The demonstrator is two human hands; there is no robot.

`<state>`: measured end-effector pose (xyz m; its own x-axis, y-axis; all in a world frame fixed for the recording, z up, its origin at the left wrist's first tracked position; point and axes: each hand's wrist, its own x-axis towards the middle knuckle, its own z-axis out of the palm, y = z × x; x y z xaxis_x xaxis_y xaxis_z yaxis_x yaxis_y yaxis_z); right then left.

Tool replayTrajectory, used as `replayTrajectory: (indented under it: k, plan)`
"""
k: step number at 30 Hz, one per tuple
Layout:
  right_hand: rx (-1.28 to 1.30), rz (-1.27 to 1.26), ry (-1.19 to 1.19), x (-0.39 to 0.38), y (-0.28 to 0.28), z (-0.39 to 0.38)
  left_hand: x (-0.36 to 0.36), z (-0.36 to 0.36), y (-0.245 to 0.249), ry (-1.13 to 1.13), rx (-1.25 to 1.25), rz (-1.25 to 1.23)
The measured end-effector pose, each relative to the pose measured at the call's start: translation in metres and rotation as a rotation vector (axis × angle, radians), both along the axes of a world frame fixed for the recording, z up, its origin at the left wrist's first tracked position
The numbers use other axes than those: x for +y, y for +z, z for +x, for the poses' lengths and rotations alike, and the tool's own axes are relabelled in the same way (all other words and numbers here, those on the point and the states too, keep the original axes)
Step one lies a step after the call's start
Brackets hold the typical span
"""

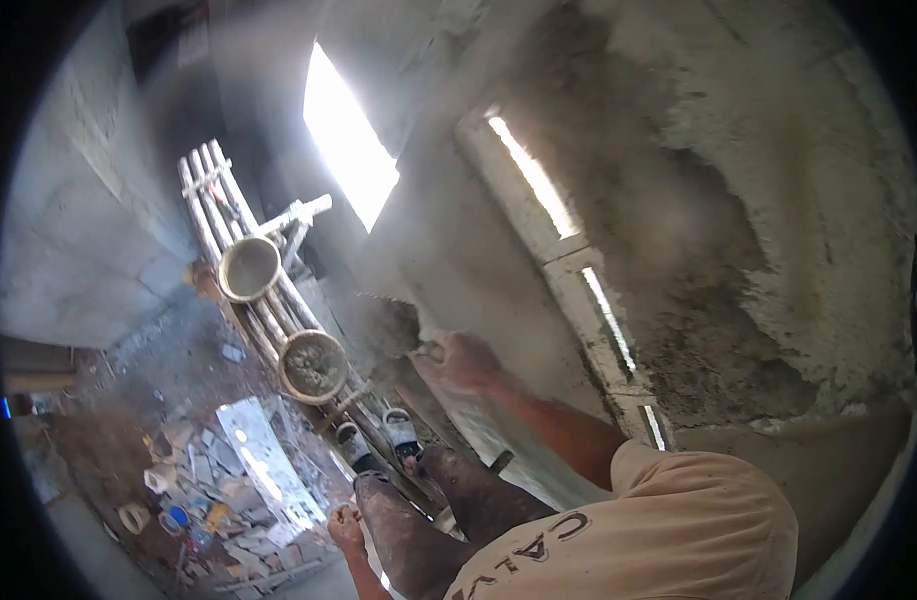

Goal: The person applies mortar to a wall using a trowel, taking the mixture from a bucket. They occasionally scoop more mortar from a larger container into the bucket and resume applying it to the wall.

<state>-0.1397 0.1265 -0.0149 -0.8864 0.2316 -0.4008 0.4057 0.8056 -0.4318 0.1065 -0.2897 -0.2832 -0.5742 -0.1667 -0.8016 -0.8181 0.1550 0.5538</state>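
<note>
My right hand (pixel 464 362) is closed round the handle of a trowel, whose blade carries a dark lump of wet mortar (pixel 394 326). It is held out beside the wall, above the scaffold. My left hand (pixel 347 527) hangs low by my left leg, its fingers curled in and no object visible in them. Below and ahead of the trowel, a round pan (pixel 314 367) with lumpy grey mortar rests on the scaffold poles. Farther along sits a second round pan (pixel 249 268) with a smoother grey content.
I stand on a narrow scaffold of lashed poles (pixel 207 205). Rubble and broken tiles (pixel 214 465) lie on the floor below, with a pale board (pixel 264 460). On my right rises a wall partly coated with darker wet plaster (pixel 699 260), with narrow slots (pixel 534 175).
</note>
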Motion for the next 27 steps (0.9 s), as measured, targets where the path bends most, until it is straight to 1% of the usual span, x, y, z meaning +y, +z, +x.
replayTrajectory:
  k: [1,3,5,6,7,9,10,11,12,13,15,16,17,19,20,21,22,23,24,25,26,27]
  plan:
    - [0.057,0.029,0.004,0.017,0.028,0.003,-0.005,0.005,0.001,0.013,-0.003,0.006]
    - [0.117,0.086,-0.006,0.053,0.062,0.004,-0.015,0.008,-0.001,0.060,-0.021,0.031]
    - [0.031,0.251,0.116,0.065,0.146,-0.008,-0.018,-0.003,0.003,0.068,-0.009,0.068]
    - [0.157,0.310,0.198,0.071,0.177,-0.009,-0.019,-0.007,0.005,0.073,-0.006,0.087]
    - [0.282,0.366,0.278,0.073,0.203,-0.010,-0.024,-0.015,0.002,-0.029,0.081,0.097]
    - [0.348,0.170,0.278,0.077,0.257,-0.016,-0.025,-0.049,0.000,-0.077,0.144,0.062]
    - [0.320,0.098,0.268,0.070,0.291,-0.021,-0.020,-0.068,0.003,-0.099,0.175,0.047]
    - [0.292,0.028,0.255,0.064,0.326,-0.026,-0.017,-0.087,0.012,-0.114,0.211,0.058]
    - [0.204,-0.021,0.228,0.050,0.370,-0.030,-0.017,-0.108,0.024,-0.130,0.245,0.067]
    - [0.117,-0.070,0.203,0.044,0.394,-0.035,-0.015,-0.130,0.045,-0.145,0.281,0.076]
    - [0.177,-0.372,0.148,0.064,0.407,-0.040,-0.003,-0.159,0.105,0.011,0.302,0.147]
    - [0.229,-0.412,0.134,0.086,0.403,-0.047,-0.003,-0.164,0.121,0.092,0.310,0.180]
    - [0.281,-0.452,0.123,0.108,0.400,-0.055,-0.009,-0.160,0.112,0.201,0.291,0.230]
    - [0.290,-0.338,-0.091,0.172,0.405,-0.101,-0.026,-0.137,0.107,0.187,0.273,0.173]
    - [0.222,-0.288,-0.310,0.200,0.421,-0.127,-0.041,-0.117,0.102,0.166,0.253,0.141]
    - [0.308,0.025,-0.294,0.205,0.445,-0.145,-0.068,-0.082,0.065,0.098,0.204,0.094]
    - [0.632,-0.020,-0.354,0.207,0.469,-0.153,-0.095,-0.047,0.037,-0.164,0.327,-0.046]
    - [0.717,-0.300,-0.230,0.223,0.506,-0.157,-0.101,-0.006,0.010,0.136,0.166,0.090]
    - [0.715,-0.313,-0.199,0.228,0.519,-0.149,-0.110,0.025,0.016,0.186,-0.031,-0.018]
    - [0.712,-0.327,-0.168,0.233,0.533,-0.142,-0.126,0.066,0.009,0.181,-0.071,-0.063]
    - [0.663,-0.068,-0.163,0.223,0.545,-0.149,-0.132,0.090,0.026,0.125,-0.155,-0.105]
    - [0.607,0.189,-0.148,0.211,0.547,-0.156,-0.141,0.123,0.029,0.345,-0.238,0.094]
